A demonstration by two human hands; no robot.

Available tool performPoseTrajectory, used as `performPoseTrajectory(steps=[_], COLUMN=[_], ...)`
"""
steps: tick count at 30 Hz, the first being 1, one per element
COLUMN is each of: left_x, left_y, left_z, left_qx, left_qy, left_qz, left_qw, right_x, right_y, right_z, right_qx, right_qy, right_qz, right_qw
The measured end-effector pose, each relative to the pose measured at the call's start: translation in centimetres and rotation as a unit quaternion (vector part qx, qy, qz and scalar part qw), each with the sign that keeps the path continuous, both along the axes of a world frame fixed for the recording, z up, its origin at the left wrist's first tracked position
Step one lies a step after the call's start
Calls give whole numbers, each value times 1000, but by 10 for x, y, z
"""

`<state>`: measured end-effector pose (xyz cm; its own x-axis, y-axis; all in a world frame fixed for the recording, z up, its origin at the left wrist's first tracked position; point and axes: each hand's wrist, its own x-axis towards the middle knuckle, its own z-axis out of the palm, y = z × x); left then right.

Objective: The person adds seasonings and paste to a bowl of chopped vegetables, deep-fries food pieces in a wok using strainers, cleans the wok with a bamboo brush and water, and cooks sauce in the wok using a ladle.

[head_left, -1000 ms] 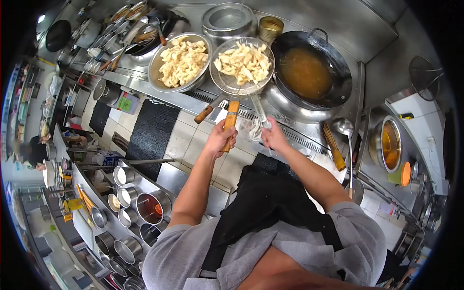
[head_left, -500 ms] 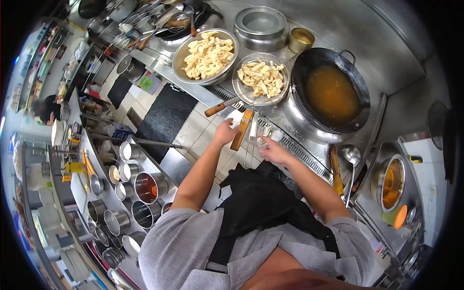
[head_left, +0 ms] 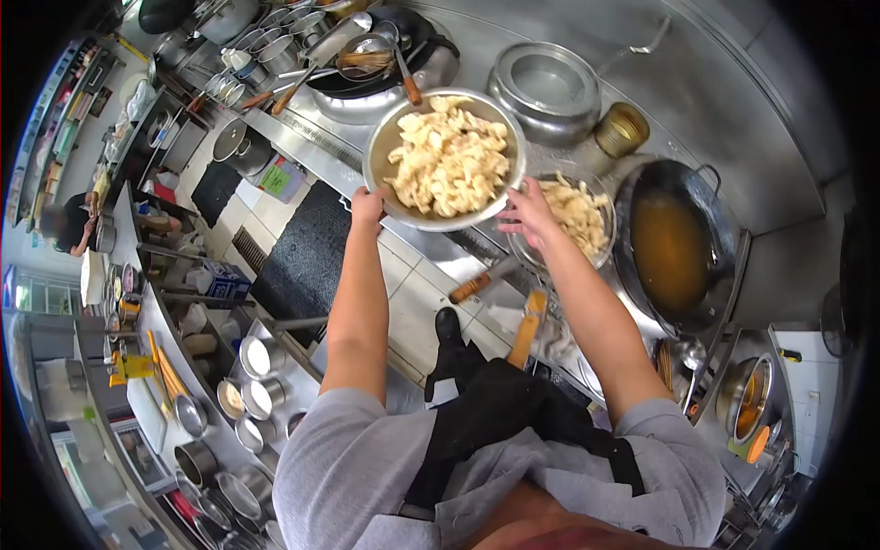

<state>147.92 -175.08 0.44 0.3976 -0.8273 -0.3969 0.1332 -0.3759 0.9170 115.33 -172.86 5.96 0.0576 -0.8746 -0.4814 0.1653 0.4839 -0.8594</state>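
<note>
A large metal bowl [head_left: 378,174], heaped with pale battered food pieces [head_left: 449,160], is between my two hands. My left hand [head_left: 368,206] grips its rim at the lower left. On the opposite side, my right hand [head_left: 532,213] holds the rim with fingers partly spread, some hidden against the bowl. Behind my right wrist lies a wire strainer holding more battered pieces [head_left: 576,215]; its wooden handle [head_left: 470,291] points toward me. A flat wooden handle [head_left: 528,328] sticks out nearer my body, below the strainer.
A black wok [head_left: 626,257] with brown oil sits right of the strainer. Behind are a lidded metal pot [head_left: 547,87] and a brass-coloured can [head_left: 623,128]. Ladles and strainers crowd a wok at the back left. Metal pots line the left counter, where another person [head_left: 78,220] stands.
Both hands have moved from the wooden-handled tools at the counter edge to the bowl and taken hold of it. The bowl looks raised and now overlaps the strainer. The view has shifted.
</note>
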Motion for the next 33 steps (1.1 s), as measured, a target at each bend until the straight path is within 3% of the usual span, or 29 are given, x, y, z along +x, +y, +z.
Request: performPoseTrajectory(steps=[1,3,5,7,9,13,15,19,22,24,26,28,30,31,33], left_x=[21,22,36,56,97,153,184,216,206,174,165,144,122,116,123], left_y=[-23,-22,-11,14,34,57,31,-78,-189,-244,-306,-331,-331,-327,-339], left_z=[-33,3,49,83,72,115,103,94,75,72,24,13,26,35,15], left_qx=[-23,-53,8,-38,-58,-41,-104,-157,-178,-198,-189,-170,-265,-219,-179], left_qy=[-79,-153,-160,-138,-172,-164,-116,-103,-43,32,-25,-51,84,87,143], left_qz=[-9,-15,-33,-54,-44,67,111,170,250,290,300,324,259,246,201], left_qw=[997,987,987,988,983,983,982,967,951,936,935,929,925,940,952], right_x=[13,22,36,57,82,154,187,217,199,168,129,83,29,18,-25], right_y=[-24,-40,-29,-3,16,-9,-54,-165,-173,-142,-94,-30,46,85,166], right_z=[-11,-13,-12,8,22,32,31,59,100,108,103,91,58,57,15], right_qx=[-13,7,42,63,92,44,5,-63,-118,-194,-195,-133,-65,37,82], right_qy=[62,60,17,-57,-28,-110,-168,-145,-108,-50,-1,36,4,-7,9], right_qz=[-17,-27,-54,-76,-44,-11,12,60,63,111,124,176,223,146,59], right_qw=[998,998,997,993,994,993,986,986,985,973,973,975,973,989,995])
